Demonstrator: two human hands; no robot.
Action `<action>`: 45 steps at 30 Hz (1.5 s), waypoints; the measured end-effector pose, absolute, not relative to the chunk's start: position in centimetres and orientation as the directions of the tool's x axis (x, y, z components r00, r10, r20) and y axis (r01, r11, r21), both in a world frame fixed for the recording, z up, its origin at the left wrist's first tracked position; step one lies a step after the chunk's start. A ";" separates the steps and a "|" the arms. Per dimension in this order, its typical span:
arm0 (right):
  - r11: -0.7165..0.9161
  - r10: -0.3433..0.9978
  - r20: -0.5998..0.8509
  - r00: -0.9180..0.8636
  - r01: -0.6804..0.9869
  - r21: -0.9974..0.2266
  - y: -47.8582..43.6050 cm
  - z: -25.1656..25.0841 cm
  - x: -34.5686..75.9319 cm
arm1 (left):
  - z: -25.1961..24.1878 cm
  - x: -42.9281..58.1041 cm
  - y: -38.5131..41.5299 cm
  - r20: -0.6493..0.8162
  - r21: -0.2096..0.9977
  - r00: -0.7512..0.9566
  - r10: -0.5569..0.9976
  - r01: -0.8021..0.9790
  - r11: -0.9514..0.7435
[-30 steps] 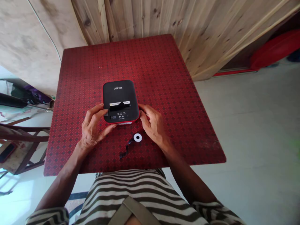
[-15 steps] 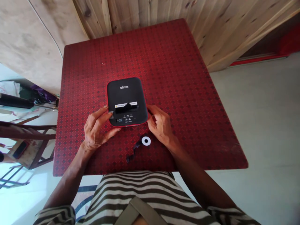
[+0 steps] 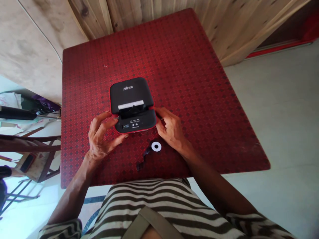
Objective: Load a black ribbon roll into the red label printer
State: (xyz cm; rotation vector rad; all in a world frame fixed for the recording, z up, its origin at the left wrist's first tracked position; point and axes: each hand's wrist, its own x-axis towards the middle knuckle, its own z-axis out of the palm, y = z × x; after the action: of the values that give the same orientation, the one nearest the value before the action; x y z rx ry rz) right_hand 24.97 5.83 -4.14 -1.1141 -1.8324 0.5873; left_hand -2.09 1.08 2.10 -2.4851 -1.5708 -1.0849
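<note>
A small black printer (image 3: 132, 103) with a red base sits on the red patterned table (image 3: 189, 83). Its lid is tilted up at the front, showing a gap. My left hand (image 3: 101, 137) grips the printer's near left corner with curled fingers. My right hand (image 3: 170, 131) holds its near right side, fingers curled against the edge. Just in front of the printer lies a small white roll core (image 3: 156, 146), with a crumpled black strip (image 3: 142, 160) trailing from it toward me.
A wooden plank wall (image 3: 154, 13) runs behind the table. Wooden furniture and clutter (image 3: 27, 146) stand to the left on the floor. Pale floor (image 3: 284, 109) lies to the right. My striped shirt (image 3: 154, 209) fills the bottom.
The printer's lid has popped up at the front; it was shut flat before. Both hands stay at the near corners. The view shifted slightly.
</note>
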 end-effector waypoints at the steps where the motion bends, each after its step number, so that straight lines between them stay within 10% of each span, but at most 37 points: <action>1: 0.486 0.873 0.443 -0.205 0.449 -0.750 5.8 -4.2 25.0 | 2.0 -2.1 1.1 0.546 0.354 0.246 0.801 0.799 -0.487; 12: 0.673 0.712 0.620 -0.329 0.570 -0.471 8.5 3.1 24.7 | -0.1 -1.2 0.9 0.657 0.322 0.210 0.724 0.790 -0.522; 19: 0.676 0.713 -0.059 -0.699 0.708 -0.205 13.0 7.6 17.9 | -1.2 -1.5 0.6 0.671 0.368 0.205 0.713 0.743 -0.559; 28: 0.710 0.673 -0.186 -0.716 0.696 -0.109 13.4 8.1 16.9 | -0.9 -1.2 0.8 0.664 0.380 0.223 0.714 0.722 -0.579; 38: 0.645 0.754 0.012 -0.657 0.737 -0.205 11.7 10.0 18.4 | -0.8 -1.2 0.7 0.659 0.386 0.213 0.722 0.728 -0.567; 45: 0.466 0.884 0.400 -0.243 0.533 -0.706 10.6 8.6 26.9 | -0.8 -1.4 0.8 0.669 0.358 0.227 0.708 0.736 -0.574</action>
State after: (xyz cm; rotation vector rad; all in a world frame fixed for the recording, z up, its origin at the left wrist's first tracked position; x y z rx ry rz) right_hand 26.92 10.62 8.62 -1.1835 -1.9159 0.5542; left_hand -1.36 0.82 -0.81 -2.4338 -1.4336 -1.2967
